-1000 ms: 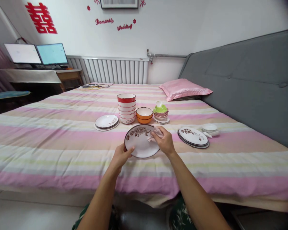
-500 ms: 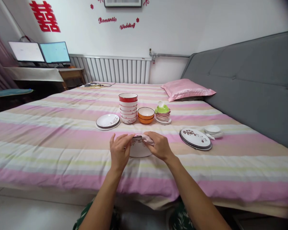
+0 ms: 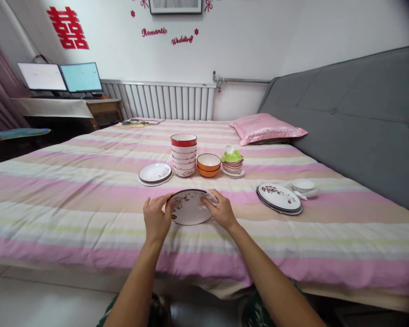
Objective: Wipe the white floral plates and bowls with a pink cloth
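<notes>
1. Across the whole foreground, a striped bedsheet [image 3: 88,204] in pink, cream and grey, carrying all the crockery.
2. Big grey padded headboard [image 3: 354,104], rising along the right.
3. Far right, a pink satin pillow [image 3: 267,127] lies by that headboard.
4. Centre, a tall bowl stack [image 3: 184,159], red band on top, white bowls below.
5. On the right, flower-patterned plates [image 3: 278,196], piled flat.
6. Near centre, here's the action: a dark-rimmed floral plate [image 3: 191,212], tilted up between both hands!
7. Left hand [image 3: 157,219]: its grip pinches the plate's left edge.
8. Right hand [image 3: 222,210]: its grip is closed on a cloth, held against the plate's right edge.
9. Left of the bowls, smaller plates [image 3: 154,172], stacked.
10. Just right of the tall stack, two orange bowls [image 3: 209,166], nested.
11. Beside them, a green leaf-shaped dish [image 3: 231,156] tops a little pile.
12. Smallest, the crumpled pale cloth [image 3: 211,198].
</notes>
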The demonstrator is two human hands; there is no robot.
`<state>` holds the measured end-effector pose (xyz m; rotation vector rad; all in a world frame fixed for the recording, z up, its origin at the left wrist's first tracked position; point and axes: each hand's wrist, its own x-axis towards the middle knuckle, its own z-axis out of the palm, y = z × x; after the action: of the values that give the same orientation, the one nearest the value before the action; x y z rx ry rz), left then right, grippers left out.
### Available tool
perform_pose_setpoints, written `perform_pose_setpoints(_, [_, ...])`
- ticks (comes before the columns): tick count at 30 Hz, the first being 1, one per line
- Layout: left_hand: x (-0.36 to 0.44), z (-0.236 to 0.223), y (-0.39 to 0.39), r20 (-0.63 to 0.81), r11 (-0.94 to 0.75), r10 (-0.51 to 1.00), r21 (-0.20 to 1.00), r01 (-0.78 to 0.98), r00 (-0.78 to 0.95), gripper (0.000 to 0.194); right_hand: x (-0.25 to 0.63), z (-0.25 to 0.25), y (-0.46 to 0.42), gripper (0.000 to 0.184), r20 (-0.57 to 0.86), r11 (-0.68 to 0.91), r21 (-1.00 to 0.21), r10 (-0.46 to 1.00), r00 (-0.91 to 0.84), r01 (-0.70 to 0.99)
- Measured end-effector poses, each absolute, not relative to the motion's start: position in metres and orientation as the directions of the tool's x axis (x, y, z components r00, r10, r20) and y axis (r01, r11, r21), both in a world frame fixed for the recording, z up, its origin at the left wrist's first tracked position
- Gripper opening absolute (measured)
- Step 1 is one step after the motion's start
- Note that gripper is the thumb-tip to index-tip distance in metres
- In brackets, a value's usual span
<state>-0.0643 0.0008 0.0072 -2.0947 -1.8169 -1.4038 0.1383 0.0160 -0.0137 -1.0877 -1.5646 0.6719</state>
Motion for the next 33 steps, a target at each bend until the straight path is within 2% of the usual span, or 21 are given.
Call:
perform_pose_setpoints(11, [-0.098, 0.008, -0.005, 0.49, -0.06, 0.843, 0.496, 0.866, -0.223, 0.025, 0.118, -0.047, 0.019, 0.027, 0.333, 0.329, -0.923, 0.943, -0.013, 0.201])
perform_pose_setpoints(17, [-0.105, 0.006, -0.006, 0.427, 0.042, 0.853, 0.516, 0.856, -0.299, 0.018, 0.109, -0.054, 0.014, 0.021, 0.334, 0.325, -0.92, 0.943, 0.003, 0.219])
perform_pose_setpoints(22, [-0.102, 0.009, -0.009, 0.453, -0.04, 0.849, 0.567, 0.822, -0.271, 0.021, 0.103, -0.045, 0.009, 0.021, 0.377, 0.335, -0.903, 0.918, 0.123, 0.267])
perform_pose_setpoints(26, [-0.089, 0.005, -0.008, 0.433, -0.181, 0.854, 0.768, 0.614, -0.29, 0.022, 0.121, -0.016, 0.012, 0.026, 0.46, 0.403, -0.863, 0.876, 0.144, 0.305])
perform_pose_setpoints(31, [-0.052, -0.008, -0.008, 0.33, -0.242, 0.941, 0.801, 0.547, -0.067, 0.023, 0.162, 0.022, 0.013, 0.028, 0.663, 0.537, -0.72, 0.72, 0.205, 0.44])
perform_pose_setpoints(33, [-0.038, -0.014, -0.007, 0.292, -0.245, 0.956, 0.787, 0.567, 0.007, 0.017, 0.175, 0.025, 0.013, 0.026, 0.706, 0.555, -0.653, 0.693, 0.149, 0.516])
